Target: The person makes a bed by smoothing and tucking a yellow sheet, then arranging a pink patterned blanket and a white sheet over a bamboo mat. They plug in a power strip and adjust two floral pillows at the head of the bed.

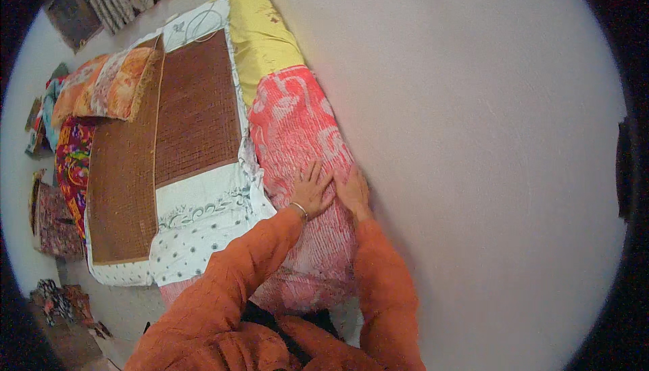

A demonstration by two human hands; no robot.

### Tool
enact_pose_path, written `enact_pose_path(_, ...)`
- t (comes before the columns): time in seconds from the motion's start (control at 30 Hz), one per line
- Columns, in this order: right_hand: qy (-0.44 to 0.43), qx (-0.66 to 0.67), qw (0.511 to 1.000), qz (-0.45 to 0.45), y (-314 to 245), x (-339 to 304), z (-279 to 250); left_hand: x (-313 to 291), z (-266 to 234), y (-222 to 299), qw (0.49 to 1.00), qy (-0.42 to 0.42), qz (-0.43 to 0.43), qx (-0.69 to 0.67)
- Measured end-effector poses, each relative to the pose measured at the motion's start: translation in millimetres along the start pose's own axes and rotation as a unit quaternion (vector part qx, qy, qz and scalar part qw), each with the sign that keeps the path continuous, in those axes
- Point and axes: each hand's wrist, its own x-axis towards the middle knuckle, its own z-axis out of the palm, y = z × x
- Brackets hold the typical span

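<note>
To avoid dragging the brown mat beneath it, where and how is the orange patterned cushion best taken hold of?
Probably pinch the orange cushion by its fringed right edge, coming from the right, where the left hand and right hand rest on the red cover. That long edge is uncovered; the cushion lies partly over the brown mat, so lift rather than pull.

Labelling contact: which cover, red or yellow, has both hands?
The red patterned blanket: left hand and right hand rest on it, neither on the yellow cloth.
</note>
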Motion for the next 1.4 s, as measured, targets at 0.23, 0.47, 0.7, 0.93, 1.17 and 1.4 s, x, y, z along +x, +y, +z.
enact_pose_path(0.23, -0.194, 0.073, 0.976, 0.062, 23.2, 82.2, 1.8, 21.9, 4.1, 17.9, 0.997, 0.006, -0.001, -0.072)
enact_pose_path(0.47, 0.069, -0.130, 0.953, -0.263, -96.3, 107.8, 19.2, 16.5, 9.8, -8.1, 0.998, 0.005, -0.018, -0.053)
enact_pose_path(0.7, -0.140, -0.308, 0.902, -0.269, -93.7, 242.4, 57.5, 15.3, 9.1, -8.1, 0.996, 0.039, -0.009, -0.078)
enact_pose_path(0.93, 0.035, -0.123, 0.842, -0.525, -189.3, 289.8, 100.5, 22.5, 6.1, -9.3, 0.989, -0.009, 0.003, -0.150)
enact_pose_path(1.17, -0.183, -0.318, 0.840, -0.399, -243.0, 327.4, 129.4, 20.7, 15.0, -12.3, 0.988, 0.007, 0.034, -0.153)
enact_pose_path(1.4, 0.010, -0.097, 0.888, -0.450, -219.2, 353.9, 140.1, 22.7, 19.6, -11.2, 0.981, 0.011, 0.037, -0.189)
